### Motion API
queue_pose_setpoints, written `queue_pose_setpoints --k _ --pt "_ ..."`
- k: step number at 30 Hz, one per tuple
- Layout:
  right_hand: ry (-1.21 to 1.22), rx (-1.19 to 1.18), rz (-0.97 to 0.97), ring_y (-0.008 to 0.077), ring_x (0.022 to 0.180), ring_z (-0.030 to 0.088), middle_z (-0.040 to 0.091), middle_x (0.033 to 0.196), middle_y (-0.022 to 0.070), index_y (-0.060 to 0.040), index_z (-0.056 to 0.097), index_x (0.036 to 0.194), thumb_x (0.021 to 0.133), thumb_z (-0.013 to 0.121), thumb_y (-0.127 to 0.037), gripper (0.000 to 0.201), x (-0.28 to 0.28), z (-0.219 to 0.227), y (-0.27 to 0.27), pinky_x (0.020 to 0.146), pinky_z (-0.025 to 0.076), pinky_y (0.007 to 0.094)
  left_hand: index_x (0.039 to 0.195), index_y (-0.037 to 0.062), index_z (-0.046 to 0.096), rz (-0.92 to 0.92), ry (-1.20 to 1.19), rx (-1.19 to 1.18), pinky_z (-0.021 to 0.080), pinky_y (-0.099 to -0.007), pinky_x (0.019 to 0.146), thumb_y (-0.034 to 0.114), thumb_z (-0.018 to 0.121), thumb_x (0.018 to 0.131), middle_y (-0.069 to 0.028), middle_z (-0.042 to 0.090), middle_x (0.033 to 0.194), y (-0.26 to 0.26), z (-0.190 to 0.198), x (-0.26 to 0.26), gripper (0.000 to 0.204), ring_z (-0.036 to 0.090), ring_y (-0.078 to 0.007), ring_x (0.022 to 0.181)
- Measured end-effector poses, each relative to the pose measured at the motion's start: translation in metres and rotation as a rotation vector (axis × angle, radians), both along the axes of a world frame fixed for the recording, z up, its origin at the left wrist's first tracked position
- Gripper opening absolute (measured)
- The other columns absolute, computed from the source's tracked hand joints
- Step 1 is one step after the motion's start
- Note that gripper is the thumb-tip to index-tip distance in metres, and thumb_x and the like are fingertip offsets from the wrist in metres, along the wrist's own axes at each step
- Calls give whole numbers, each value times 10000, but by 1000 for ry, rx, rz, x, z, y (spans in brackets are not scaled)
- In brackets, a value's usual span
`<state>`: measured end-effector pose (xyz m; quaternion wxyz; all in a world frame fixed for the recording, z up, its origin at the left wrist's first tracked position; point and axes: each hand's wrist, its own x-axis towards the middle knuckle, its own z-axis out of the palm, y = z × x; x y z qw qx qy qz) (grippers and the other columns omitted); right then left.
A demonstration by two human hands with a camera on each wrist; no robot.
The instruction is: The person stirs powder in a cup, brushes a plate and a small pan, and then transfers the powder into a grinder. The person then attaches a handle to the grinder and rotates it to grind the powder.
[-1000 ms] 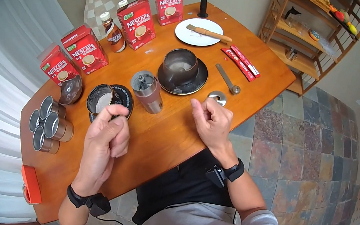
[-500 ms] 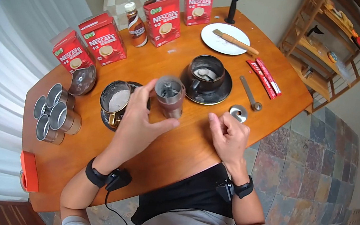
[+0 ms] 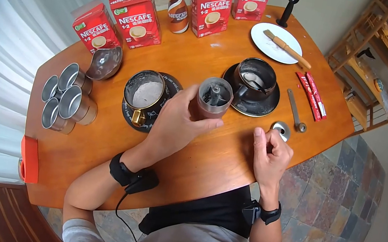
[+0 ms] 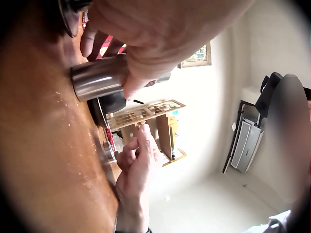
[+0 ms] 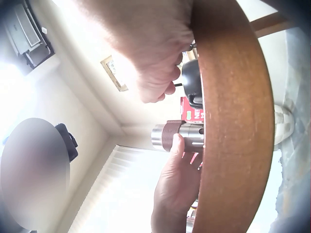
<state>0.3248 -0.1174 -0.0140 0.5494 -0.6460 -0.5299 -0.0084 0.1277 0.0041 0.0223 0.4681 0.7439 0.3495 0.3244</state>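
Note:
A steel manual coffee grinder (image 3: pixel 215 96) with a brown ribbed band stands upright on the table, its top uncovered and the central shaft showing. My left hand (image 3: pixel 179 118) grips it from the left, thumb in front and fingers behind; the right wrist view shows the thumb (image 5: pixel 178 143) on the ribbed band. My right hand (image 3: pixel 272 158) rests at the table's front edge, loosely curled and holding nothing. Just beyond it lies a round steel lid (image 3: pixel 278 126) with a hole. Behind the grinder, a black cup (image 3: pixel 267 90) with a spoon in it sits on a dark saucer (image 3: pixel 268 111).
Left of the grinder is a gold-handled cup (image 3: pixel 138 117) of pale powder. Several steel cups (image 3: pixel 80 106) and a glass bowl (image 3: pixel 105 64) stand farther left. Red Nescafe boxes (image 3: pixel 141 21) line the back. A brush (image 3: pixel 287 49) lies across a white plate (image 3: pixel 264 45), near a measuring spoon (image 3: pixel 294 107).
My left hand has come from a curled pose above the gold-handled cup to the grinder and now grips it. The right hand stays near the table edge. The head view has shifted.

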Motion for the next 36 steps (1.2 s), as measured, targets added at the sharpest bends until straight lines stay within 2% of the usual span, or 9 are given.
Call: queue_pose_setpoints --k 1,4,7,11,17,27,33,35,36 --pt "-2 6 2 112 453 402 443 530 33 -37 543 657 946 785 -108 383 0 0 0 452 305 306 1225 27 638 -9 -6 9 535 -383 910 138 881 802 -146 699 1116 1 2 0 501 686 -289 1024" --pt "20 -3 5 111 454 405 448 530 33 -34 550 660 949 783 -111 379 0 -1 0 453 310 302 1300 20 620 3 35 208 542 -282 857 72 873 829 -66 714 1170 -4 -2 -2 537 690 -132 1011" --pt "26 -23 5 111 454 413 457 530 33 -32 557 662 950 782 -114 375 0 1 -1 455 316 297 1276 35 629 12 80 378 547 -342 897 64 878 793 -93 711 1175 -12 6 -3 544 703 -225 1051" --pt "37 -23 20 112 452 423 473 534 35 -28 562 661 950 782 -110 373 0 1 -1 455 323 297 1236 69 642 -10 124 416 536 -390 922 48 881 746 -108 700 1146 -20 14 -2 546 672 -316 1073" --pt "41 -32 28 112 452 445 499 546 44 -20 559 657 949 784 -106 378 -1 2 -1 453 331 304 1239 71 637 -27 122 472 539 -394 906 55 884 748 -113 700 1145 -19 13 -2 550 674 -323 1054" --pt "26 -46 22 119 453 439 495 542 47 -28 562 659 962 775 -127 383 -1 2 0 457 333 306 1322 4 573 39 95 109 536 -301 965 72 877 836 -74 677 1220 -1 -3 -4 577 644 -116 1130" --pt "21 -58 6 120 454 432 480 530 39 -33 573 669 969 769 -144 374 0 1 1 457 331 308 1351 0 550 22 21 16 542 -295 993 53 869 846 -74 671 1237 0 -7 -2 600 648 -123 1141" --pt "20 -57 3 120 455 430 478 529 38 -33 575 671 971 766 -146 373 0 1 2 458 330 308 1241 22 587 45 -32 52 534 -373 929 154 890 805 -128 692 1134 -2 -7 0 548 675 -250 1055" --pt "23 -58 2 120 456 428 479 529 39 -33 575 672 971 765 -147 373 -1 1 2 459 330 308 1237 21 590 41 -30 49 534 -374 926 160 892 803 -129 695 1131 -2 -6 0 547 678 -252 1045"
